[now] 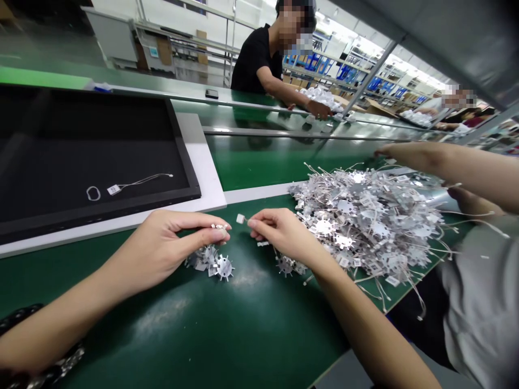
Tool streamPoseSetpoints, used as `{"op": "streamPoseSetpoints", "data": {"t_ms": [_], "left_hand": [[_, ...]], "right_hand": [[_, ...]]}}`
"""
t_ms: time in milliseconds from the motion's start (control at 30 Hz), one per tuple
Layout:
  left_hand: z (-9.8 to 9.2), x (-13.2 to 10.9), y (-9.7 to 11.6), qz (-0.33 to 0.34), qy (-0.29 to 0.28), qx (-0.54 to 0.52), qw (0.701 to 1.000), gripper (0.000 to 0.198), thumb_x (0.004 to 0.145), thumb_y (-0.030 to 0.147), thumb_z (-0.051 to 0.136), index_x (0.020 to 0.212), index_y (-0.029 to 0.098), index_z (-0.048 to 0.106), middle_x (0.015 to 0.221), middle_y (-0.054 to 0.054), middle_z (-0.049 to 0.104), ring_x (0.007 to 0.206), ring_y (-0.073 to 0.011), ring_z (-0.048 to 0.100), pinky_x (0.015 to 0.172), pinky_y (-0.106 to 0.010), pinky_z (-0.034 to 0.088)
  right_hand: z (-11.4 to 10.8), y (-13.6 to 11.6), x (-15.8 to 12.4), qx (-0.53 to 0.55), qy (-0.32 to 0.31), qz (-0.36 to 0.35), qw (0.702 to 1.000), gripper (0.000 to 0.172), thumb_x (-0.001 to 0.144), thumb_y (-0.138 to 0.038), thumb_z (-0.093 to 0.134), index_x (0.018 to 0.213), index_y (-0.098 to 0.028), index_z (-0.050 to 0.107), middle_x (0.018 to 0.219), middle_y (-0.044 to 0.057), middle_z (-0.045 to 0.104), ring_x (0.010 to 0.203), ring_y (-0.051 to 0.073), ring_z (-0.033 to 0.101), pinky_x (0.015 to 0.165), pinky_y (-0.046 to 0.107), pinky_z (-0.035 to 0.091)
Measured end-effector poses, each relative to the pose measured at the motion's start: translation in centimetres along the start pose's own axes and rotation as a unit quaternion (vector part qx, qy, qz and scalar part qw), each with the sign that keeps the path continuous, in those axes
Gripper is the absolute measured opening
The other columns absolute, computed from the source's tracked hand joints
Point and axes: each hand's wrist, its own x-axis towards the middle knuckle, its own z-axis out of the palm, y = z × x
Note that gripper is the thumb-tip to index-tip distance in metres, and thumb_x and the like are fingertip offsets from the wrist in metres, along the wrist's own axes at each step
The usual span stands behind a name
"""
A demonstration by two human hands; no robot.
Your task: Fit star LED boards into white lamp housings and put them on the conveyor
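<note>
My left hand (pixel 168 240) is closed in a pinch on a few small white connectors (pixel 219 229). Just below its fingers, silver star-shaped metal pieces (pixel 224 267) lie on the green table. Facing it, my right hand (pixel 284 232) pinches a thin lead with a small white connector (pixel 240 219) at its tip, pointing toward the left hand and apart from it. More metal pieces (pixel 286 265) lie under the right hand, partly hidden by it. Close by on the right rises a large heap of star-shaped metal pieces with white wires (pixel 365 216).
A black panel with a pale border (pixel 211 178) lies left, bearing a tagged wire (pixel 114 189) and a small ring (pixel 93 193). A co-worker's arm (pixel 458 162) reaches in behind the heap. Across the line, another person (pixel 255 59) handles white parts (pixel 324 97).
</note>
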Motion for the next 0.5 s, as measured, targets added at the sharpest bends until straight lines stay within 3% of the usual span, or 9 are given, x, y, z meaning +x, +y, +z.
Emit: {"op": "streamPoseSetpoints", "data": {"t_ms": [100, 167, 233, 300, 400, 500], "left_hand": [[0.0, 0.0, 0.0, 0.001, 0.012, -0.002, 1.000, 0.018, 0.084, 0.047, 0.075, 0.079, 0.033, 0.086, 0.086, 0.005, 0.084, 0.087, -0.0215, 0.076, 0.078, -0.023, 0.056], [0.0, 0.0, 0.0, 0.004, 0.021, -0.005, 1.000, 0.017, 0.084, 0.047, 0.076, 0.080, 0.034, 0.086, 0.087, 0.005, 0.084, 0.089, -0.0224, 0.076, 0.081, -0.024, 0.057], [0.0, 0.0, 0.0, 0.008, 0.024, -0.005, 1.000, 0.017, 0.084, 0.047, 0.076, 0.081, 0.034, 0.086, 0.088, 0.004, 0.084, 0.091, -0.0236, 0.076, 0.082, -0.025, 0.058], [0.0, 0.0, 0.0, 0.009, 0.019, -0.002, 1.000, 0.018, 0.085, 0.046, 0.075, 0.082, 0.032, 0.087, 0.089, 0.002, 0.084, 0.091, -0.0245, 0.077, 0.081, -0.027, 0.059], [0.0, 0.0, 0.0, 0.006, 0.013, -0.002, 1.000, 0.020, 0.086, 0.046, 0.074, 0.083, 0.030, 0.087, 0.090, 0.002, 0.084, 0.089, -0.0238, 0.077, 0.079, -0.026, 0.059], [0.1, 0.0, 0.1, 0.008, 0.016, -0.002, 1.000, 0.021, 0.085, 0.047, 0.074, 0.081, 0.031, 0.087, 0.088, 0.002, 0.084, 0.085, -0.0231, 0.076, 0.076, -0.026, 0.058]], "right_hand": [[-0.4, -0.9, -0.6, -0.078, 0.052, -0.017, 0.995, 0.016, 0.094, -0.031, 0.061, 0.095, -0.020, 0.073, 0.099, 0.008, 0.079, 0.091, 0.023, 0.071, 0.075, 0.034, 0.049], [-1.7, -1.4, -1.4, -0.140, 0.068, -0.015, 0.988, 0.022, 0.097, -0.035, 0.058, 0.086, -0.020, 0.070, 0.083, 0.006, 0.076, 0.075, 0.021, 0.066, 0.065, 0.032, 0.042], [-3.0, -1.8, -2.4, -0.234, 0.026, -0.002, 0.972, 0.036, 0.100, -0.041, 0.055, 0.071, -0.021, 0.062, 0.061, 0.000, 0.065, 0.054, 0.016, 0.055, 0.054, 0.030, 0.033], [-3.7, -1.9, -3.4, -0.302, -0.044, 0.007, 0.952, 0.030, 0.098, -0.036, 0.060, 0.071, -0.022, 0.058, 0.060, -0.002, 0.064, 0.053, 0.015, 0.054, 0.053, 0.029, 0.030], [-3.3, -1.9, -4.3, -0.384, -0.092, -0.011, 0.919, 0.007, 0.091, -0.025, 0.066, 0.088, -0.022, 0.060, 0.071, 0.000, 0.070, 0.060, 0.018, 0.059, 0.054, 0.028, 0.027], [-2.1, -1.7, -4.3, -0.434, -0.119, -0.027, 0.893, 0.019, 0.091, -0.020, 0.062, 0.109, -0.019, 0.060, 0.083, 0.004, 0.073, 0.064, 0.020, 0.063, 0.053, 0.030, 0.023]]}}
